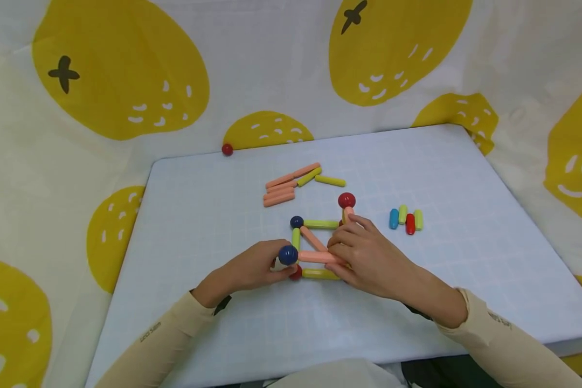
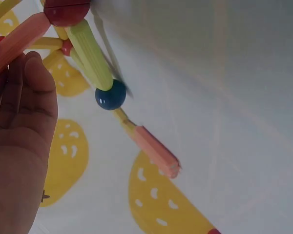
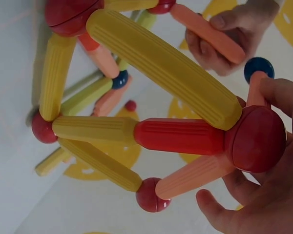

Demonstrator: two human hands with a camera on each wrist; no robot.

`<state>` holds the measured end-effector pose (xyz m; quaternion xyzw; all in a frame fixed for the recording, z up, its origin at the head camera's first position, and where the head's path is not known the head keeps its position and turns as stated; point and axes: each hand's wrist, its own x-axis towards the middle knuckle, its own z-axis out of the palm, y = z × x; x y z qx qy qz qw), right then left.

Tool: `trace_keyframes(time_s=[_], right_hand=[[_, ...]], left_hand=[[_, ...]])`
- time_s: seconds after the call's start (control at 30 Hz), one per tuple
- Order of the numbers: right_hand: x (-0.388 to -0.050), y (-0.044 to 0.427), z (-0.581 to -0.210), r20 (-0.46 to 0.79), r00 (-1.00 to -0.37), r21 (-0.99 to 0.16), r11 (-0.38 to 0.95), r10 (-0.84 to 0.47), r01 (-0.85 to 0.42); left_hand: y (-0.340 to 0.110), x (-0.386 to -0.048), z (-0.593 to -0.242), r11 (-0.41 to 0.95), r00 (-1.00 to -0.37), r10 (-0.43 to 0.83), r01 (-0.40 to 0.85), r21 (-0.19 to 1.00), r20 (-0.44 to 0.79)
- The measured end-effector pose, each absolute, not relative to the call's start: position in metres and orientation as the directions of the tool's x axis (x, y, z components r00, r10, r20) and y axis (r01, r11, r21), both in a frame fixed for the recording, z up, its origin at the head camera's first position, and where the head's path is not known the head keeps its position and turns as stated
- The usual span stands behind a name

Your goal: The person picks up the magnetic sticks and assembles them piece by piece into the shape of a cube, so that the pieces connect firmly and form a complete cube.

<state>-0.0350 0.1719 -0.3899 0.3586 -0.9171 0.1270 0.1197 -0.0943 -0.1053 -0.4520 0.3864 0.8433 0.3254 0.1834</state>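
I've got my left hand (image 1: 258,264) at the left side of a ball-and-stick frame (image 1: 314,239) on the white table (image 1: 213,334), near the middle. Its fingers are curled round a peach stick (image 2: 20,43) that rises from the near-left red ball (image 1: 296,272), just beside the upper blue ball (image 1: 288,255). My right hand (image 1: 373,258) is at the frame's right side, thumb and fingers partly closed round the upper red ball (image 3: 256,140). From that ball I can see a long yellow stick (image 3: 166,68), a red stick (image 3: 180,136) and peach sticks running out. A raised red ball (image 1: 346,200) sits at the frame's far-right corner; the lower blue ball (image 1: 297,222) marks its far-left one. Beyond the frame I see loose peach and yellow sticks (image 1: 279,199); to the right, four short sticks (image 1: 410,224); at the table's far-left edge, a lone red ball (image 1: 227,150).
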Motion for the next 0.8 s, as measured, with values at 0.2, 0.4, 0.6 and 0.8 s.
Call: trace_keyframes(time_s=[0.2, 0.4, 0.6, 0.8], right_hand=[[-0.034, 0.172, -0.390, 0.298, -0.719, -0.142, 0.715, -0.628, -0.684], [-0.033, 0.172, -0.391, 0.283, -0.722, -0.134, 0.720, -0.631, -0.681], [-0.035, 0.175, -0.389, 0.274, -0.725, -0.147, 0.717, -0.632, -0.681], [-0.033, 0.187, -0.391, 0.234, -0.766, -0.201, 0.741, -0.599, -0.641]], left_hand=[[-0.105, -0.090, -0.448, 0.505, -0.644, 0.762, 0.518, 0.690, -0.074], [-0.110, -0.086, -0.443, 0.449, -0.641, 0.768, 0.535, 0.716, -0.002], [-0.112, -0.082, -0.427, 0.321, -0.601, 0.783, 0.610, 0.724, 0.159], [-0.111, -0.081, -0.421, 0.335, -0.598, 0.788, 0.613, 0.715, 0.144]])
